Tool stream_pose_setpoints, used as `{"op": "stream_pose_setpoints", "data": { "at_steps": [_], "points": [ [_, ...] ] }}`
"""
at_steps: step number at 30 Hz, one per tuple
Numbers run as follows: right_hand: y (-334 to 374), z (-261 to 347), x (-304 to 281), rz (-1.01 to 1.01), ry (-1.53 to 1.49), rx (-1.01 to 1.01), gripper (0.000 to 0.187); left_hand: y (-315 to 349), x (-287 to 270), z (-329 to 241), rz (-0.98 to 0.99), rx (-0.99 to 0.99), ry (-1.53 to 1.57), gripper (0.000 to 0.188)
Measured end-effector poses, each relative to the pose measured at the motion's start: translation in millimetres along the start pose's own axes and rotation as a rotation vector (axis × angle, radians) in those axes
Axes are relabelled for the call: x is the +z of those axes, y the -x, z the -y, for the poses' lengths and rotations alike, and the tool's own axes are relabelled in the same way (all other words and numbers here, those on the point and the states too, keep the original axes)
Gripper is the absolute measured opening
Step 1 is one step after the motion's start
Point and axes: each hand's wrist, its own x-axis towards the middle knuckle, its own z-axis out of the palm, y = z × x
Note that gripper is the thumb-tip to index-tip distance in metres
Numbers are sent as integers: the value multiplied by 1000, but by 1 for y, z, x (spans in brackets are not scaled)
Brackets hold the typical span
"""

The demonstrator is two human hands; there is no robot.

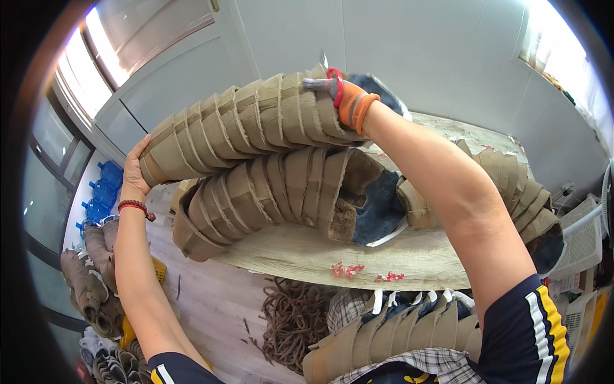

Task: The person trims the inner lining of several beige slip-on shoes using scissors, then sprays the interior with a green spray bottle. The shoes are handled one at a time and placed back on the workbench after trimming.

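A long stack of nested tan boot uppers (236, 118) lies slanting across the upper middle, its rows of edges overlapping. My bare left hand (135, 168) grips its left end, with the fingers partly hidden behind it. At its right end, my right hand (352, 102), in an orange and grey glove, is closed on red-handled scissors (335, 83), blades pointing up. The gloved fingertips touch the uppers there. Just below lies a second stack of nested boot uppers (268, 192), its right end showing brown and blue fleece lining.
Both stacks rest on a pale wooden table (294, 259) with red scraps (346, 270) near its front edge. Another stack (508, 182) lies at the right. Below are brown trimmings (291, 320) and a stack on my lap (390, 333). More boots (96, 281) and blue water bottles (102, 192) stand left.
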Motion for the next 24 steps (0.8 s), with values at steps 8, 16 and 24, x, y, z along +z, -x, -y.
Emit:
{"op": "stream_pose_setpoints", "data": {
  "at_steps": [8, 16, 24],
  "points": [
    [55, 22, -17, 271, 341, -499, 28, 31, 26, -9, -28, 305, 37, 38],
    [179, 121, -177, -156, 1488, -1185, 50, -25, 195, 10, 304, 403, 83, 36],
    [233, 106, -291, -196, 315, -701, 34, -110, 356, 149, 632, -46, 221, 29]
  ]
}}
